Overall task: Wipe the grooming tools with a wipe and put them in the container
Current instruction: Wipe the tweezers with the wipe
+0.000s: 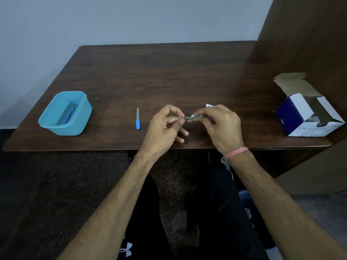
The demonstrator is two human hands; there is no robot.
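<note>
My left hand [165,126] pinches one end of a thin metal grooming tool [189,118] above the table's front edge. My right hand [219,124] holds a small white wipe [193,115] folded around the tool's other end. A nail file with a blue handle [138,119] lies flat on the table, left of my hands. At the table's left stands the light blue container [82,111], with a blue-handled tool [68,116] lying inside it.
An open blue and white cardboard box [300,119] sits at the table's right edge. A white scrap [208,105] peeks out behind my right hand. A brown wooden panel [309,34] rises at the right. The dark wooden table [159,72] reaches back to the wall.
</note>
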